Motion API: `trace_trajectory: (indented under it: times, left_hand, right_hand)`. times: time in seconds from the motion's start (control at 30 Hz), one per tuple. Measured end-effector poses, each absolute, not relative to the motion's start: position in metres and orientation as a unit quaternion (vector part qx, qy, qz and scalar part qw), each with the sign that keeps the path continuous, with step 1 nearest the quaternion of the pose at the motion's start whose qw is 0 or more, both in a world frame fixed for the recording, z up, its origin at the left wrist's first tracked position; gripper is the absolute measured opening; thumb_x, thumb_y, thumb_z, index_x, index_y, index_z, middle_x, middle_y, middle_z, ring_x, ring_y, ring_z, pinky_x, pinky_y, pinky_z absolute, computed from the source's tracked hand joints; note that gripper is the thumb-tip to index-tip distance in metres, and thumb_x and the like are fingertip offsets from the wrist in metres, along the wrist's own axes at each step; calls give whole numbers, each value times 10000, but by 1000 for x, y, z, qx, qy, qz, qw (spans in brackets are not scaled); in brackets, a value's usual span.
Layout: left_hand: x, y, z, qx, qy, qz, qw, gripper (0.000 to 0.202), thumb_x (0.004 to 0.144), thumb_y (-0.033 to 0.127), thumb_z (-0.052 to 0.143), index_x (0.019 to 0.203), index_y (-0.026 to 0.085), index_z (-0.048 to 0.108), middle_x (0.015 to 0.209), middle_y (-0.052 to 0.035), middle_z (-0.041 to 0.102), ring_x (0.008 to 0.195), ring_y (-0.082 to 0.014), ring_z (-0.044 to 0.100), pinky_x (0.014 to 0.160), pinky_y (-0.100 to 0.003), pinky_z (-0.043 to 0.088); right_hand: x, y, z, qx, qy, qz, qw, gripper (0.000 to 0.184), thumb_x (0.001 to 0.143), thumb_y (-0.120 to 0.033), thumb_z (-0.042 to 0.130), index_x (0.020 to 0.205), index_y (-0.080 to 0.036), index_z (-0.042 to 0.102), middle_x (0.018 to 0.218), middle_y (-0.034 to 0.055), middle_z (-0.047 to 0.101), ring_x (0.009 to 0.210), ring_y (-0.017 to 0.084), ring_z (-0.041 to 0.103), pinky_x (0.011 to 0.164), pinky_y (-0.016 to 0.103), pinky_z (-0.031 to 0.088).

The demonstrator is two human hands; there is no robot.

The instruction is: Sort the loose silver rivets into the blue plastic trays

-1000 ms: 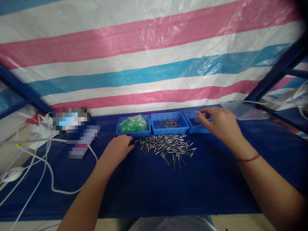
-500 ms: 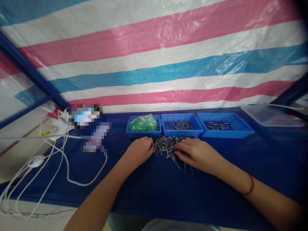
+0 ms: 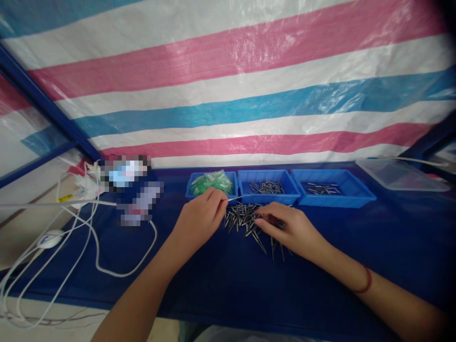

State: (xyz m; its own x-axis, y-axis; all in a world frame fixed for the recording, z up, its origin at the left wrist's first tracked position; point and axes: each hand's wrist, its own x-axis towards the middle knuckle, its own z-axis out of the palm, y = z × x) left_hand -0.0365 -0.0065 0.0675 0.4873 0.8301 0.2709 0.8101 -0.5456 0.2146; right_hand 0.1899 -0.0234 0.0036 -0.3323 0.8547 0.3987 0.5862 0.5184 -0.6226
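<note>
A heap of thin metal pins point(image 3: 242, 217), dark and silvery, lies on the blue tabletop point(image 3: 228, 280) in front of the bins. Raised just left of the heap, my left hand point(image 3: 203, 211) pinches one slender metal pin point(image 3: 235, 198) that points right. My right hand point(image 3: 288, 223) rests at the heap's right side, thumb and forefinger brought together at the pins; what is between them is too small to make out. Behind the heap, the middle blue bin point(image 3: 270, 200) and the right blue bin point(image 3: 338, 201) each hold similar metal pieces.
The left blue bin point(image 3: 189, 189) holds green plastic packets point(image 3: 213, 182). A clear plastic lid point(image 3: 399, 175) lies at the back right. White cables point(image 3: 124, 274) and a blurred-out phone-like object point(image 3: 124, 172) occupy the left. A striped tarp point(image 3: 228, 85) hangs behind the table.
My left hand has lifted from the heap's left edge, up and slightly left, and a metal pin now shows in its fingers. My right hand has shifted slightly left among the pins.
</note>
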Motion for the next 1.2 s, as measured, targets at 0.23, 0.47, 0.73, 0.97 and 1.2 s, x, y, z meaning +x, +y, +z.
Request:
trace_trajectory:
  times: [0.23, 0.47, 0.73, 0.97, 1.2]
  left_hand:
    - [-8, -20, 36, 843, 398, 294, 210, 162, 955, 266, 415, 944, 178, 550, 871, -20, 606, 785, -129, 580, 725, -234, 427]
    - [2, -24, 20, 817, 413, 301, 269, 157, 946, 291, 434, 951, 178, 542, 803, -4, 602, 676, -119, 554, 664, -238, 415]
    - [5, -24, 18, 830, 398, 280, 274, 186, 928, 322, 470, 1018, 174, 538, 892, -29, 619, 731, -133, 572, 676, -246, 431]
    - [6, -20, 18, 842, 371, 274, 278, 209, 956, 303, 422, 950, 180, 591, 913, -39, 620, 834, -146, 575, 743, -256, 440]
    - [4, -17, 20, 798, 416, 331, 283, 147, 894, 324, 537, 921, 183, 570, 894, -20, 604, 729, -116, 562, 662, -226, 450]
  right_hand:
    - [183, -30, 3, -436, -687, 287, 506, 147, 875, -323, 568, 875, -209, 661, 850, 38, 664, 759, 157, 616, 689, 288, 509]
    - [184, -31, 3, -425, -672, 287, 533, 68, 851, -271, 604, 883, -223, 641, 893, 37, 655, 806, 160, 614, 678, 274, 509]
    - [184, -33, 6, -442, -690, 280, 499, 77, 866, -269, 580, 838, -212, 622, 821, 40, 630, 748, 162, 589, 641, 294, 473]
    - [186, -34, 13, -404, -749, 231, 471, 86, 864, -242, 564, 834, -212, 639, 799, 49, 650, 681, 159, 576, 607, 314, 470]
    - [191, -31, 20, -408, -761, 199, 464, 60, 845, -202, 577, 827, -214, 633, 788, 36, 631, 641, 138, 552, 583, 288, 458]
